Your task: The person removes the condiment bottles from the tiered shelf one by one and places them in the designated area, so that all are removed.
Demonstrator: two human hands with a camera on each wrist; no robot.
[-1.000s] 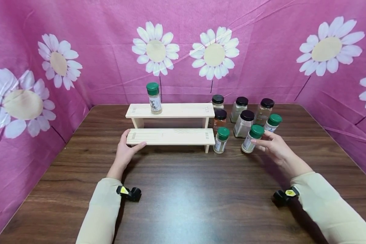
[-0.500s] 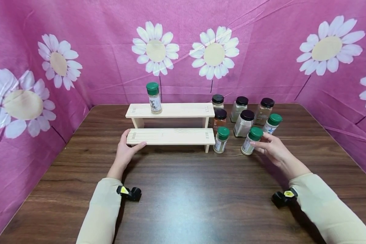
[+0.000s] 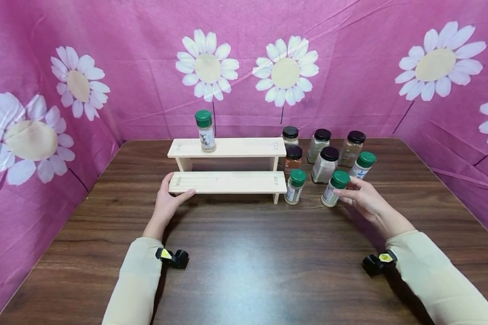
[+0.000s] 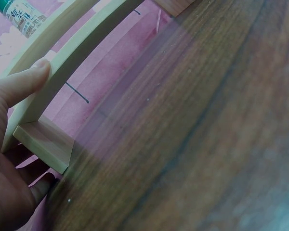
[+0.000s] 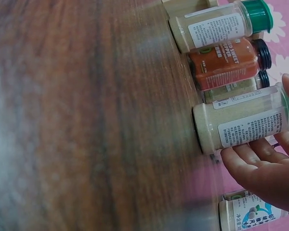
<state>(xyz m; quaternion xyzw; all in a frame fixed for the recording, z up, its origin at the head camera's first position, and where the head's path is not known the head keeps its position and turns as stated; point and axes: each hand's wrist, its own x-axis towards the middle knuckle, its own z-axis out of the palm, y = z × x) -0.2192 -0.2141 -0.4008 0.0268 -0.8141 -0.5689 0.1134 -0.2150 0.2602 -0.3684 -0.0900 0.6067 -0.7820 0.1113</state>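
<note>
A pale two-tier wooden rack (image 3: 227, 182) stands on the table, and my left hand (image 3: 166, 201) grips the left end of its lower tier. In the left wrist view the thumb (image 4: 31, 82) presses the board's front edge while fingers lie by the rack's leg (image 4: 45, 144). To the right, my right hand (image 3: 368, 201) holds a green-capped spice bottle (image 3: 330, 195) between thumb and fingers. That bottle (image 5: 243, 120) is upright at the tabletop; part of its cap is hidden by the thumb in the right wrist view. Another green-capped bottle (image 3: 207, 139) stands on the upper tier.
Beside the rack's right end is a green-capped bottle (image 3: 293, 194), with a black-lidded red spice jar (image 3: 293, 166) behind it. A black-lidded jar (image 3: 323, 170), a green-capped bottle (image 3: 359, 170) and several other jars stand near. A pink flowered cloth (image 3: 244, 115) hangs behind.
My right hand and its spice bottle have shifted slightly toward me over the first half second, then stayed put. The left hand and the rack have not moved.
</note>
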